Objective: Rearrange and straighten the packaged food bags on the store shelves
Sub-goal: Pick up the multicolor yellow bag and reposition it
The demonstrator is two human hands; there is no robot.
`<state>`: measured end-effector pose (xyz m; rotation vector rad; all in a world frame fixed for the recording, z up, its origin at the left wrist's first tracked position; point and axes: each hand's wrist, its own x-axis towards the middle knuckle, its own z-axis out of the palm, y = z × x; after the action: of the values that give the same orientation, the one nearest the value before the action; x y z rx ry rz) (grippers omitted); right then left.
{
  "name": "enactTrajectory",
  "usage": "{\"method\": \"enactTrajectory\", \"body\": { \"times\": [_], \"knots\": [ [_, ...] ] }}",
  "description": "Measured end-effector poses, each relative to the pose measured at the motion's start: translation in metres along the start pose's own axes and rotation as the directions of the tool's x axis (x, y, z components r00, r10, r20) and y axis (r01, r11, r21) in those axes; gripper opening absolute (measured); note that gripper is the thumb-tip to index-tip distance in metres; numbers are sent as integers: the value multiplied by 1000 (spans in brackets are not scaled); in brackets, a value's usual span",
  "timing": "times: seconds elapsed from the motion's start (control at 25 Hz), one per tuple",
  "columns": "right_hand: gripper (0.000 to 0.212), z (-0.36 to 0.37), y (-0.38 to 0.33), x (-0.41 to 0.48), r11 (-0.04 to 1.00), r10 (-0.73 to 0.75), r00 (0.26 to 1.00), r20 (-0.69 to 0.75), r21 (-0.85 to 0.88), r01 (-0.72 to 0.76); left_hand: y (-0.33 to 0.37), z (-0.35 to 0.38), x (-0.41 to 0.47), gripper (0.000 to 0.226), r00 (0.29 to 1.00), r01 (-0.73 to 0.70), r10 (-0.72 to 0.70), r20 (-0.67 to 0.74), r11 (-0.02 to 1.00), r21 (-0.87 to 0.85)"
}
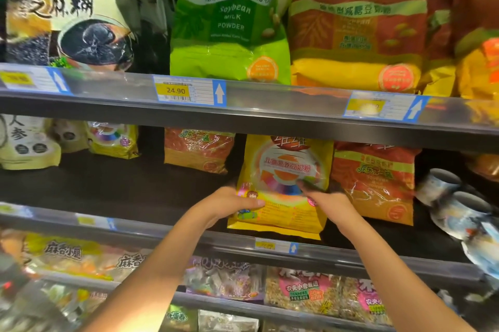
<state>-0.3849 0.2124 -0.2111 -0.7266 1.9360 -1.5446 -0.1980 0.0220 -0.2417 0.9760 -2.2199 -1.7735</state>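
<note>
A yellow soy-milk-powder bag [283, 169] with a rainbow circle stands upright near the front of the middle shelf [243, 244]. My left hand [232, 203] grips its lower left edge, thumb across the front. My right hand [328, 202] holds its lower right side, fingers curled onto the front. An orange bag [375, 183] stands right beside it on the right. Another orange bag [197, 149] sits further back on the left.
The top shelf holds a green soybean bag [229, 23], an orange bag [359, 26] and a black sesame bag [73, 23]. A pale bag [27, 142] and a small yellow bag [113, 140] sit at the middle shelf's left. Blue-white cups [456, 204] stand at right. Snack packs [302, 294] fill lower shelves.
</note>
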Motion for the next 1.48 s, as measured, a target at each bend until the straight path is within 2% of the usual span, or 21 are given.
{"method": "enactTrajectory", "body": {
  "times": [0.16, 0.32, 0.48, 0.56, 0.68, 0.84, 1.0, 1.08, 1.2, 1.32, 1.4, 1.48],
  "knots": [
    [20, 11, -11, -13, 999, -32, 999, -33, -42, 31, -4, -9, -8, 79, 998, -52, 55, 29, 995, -81],
    [15, 35, -13, -32, 993, -90, 996, 14, -78, 91, -15, -25, -34, 75, 985, -166, 170, 23, 977, -133],
    [34, 73, -16, -52, 994, -110, 992, 55, 7, 110, -29, -51, -71, 47, 975, -217, 219, -25, 936, -278],
    [50, 99, -18, -65, 989, -80, 991, 110, 134, 65, -41, -70, -93, 49, 963, -256, 270, -8, 906, -336],
    [48, 146, -23, -85, 952, -43, 980, 195, 305, -19, -64, -104, -126, 52, 950, -295, 311, -25, 872, -390],
    [58, 211, -31, -111, 950, -48, 978, 205, 312, -19, -97, -149, -170, 50, 956, -291, 277, -93, 884, -366],
    [42, 278, -38, -134, 951, -64, 966, 250, 308, -17, -131, -198, -213, 51, 957, -267, 215, -195, 913, -309],
    [41, 307, -40, -141, 948, -63, 961, 270, 317, -27, -148, -218, -231, 49, 955, -257, 198, -222, 925, -281],
    [49, 348, -47, -144, 953, -71, 953, 295, 302, -22, -168, -247, -251, 49, 933, -248, 155, -326, 931, -266],
    [53, 384, -54, -140, 968, -130, 938, 320, 246, 51, -179, -274, -261, 49, 911, -241, 120, -396, 932, -272],
    [52, 401, -60, -136, 971, -153, 913, 379, 227, 69, -180, -289, -265, 42, 884, -248, 107, -455, 933, -262],
    [57, 413, -67, -131, 971, -153, 881, 449, 235, 49, -180, -304, -261, 46, 853, -239, 73, -517, 935, -262]
  ]
}}
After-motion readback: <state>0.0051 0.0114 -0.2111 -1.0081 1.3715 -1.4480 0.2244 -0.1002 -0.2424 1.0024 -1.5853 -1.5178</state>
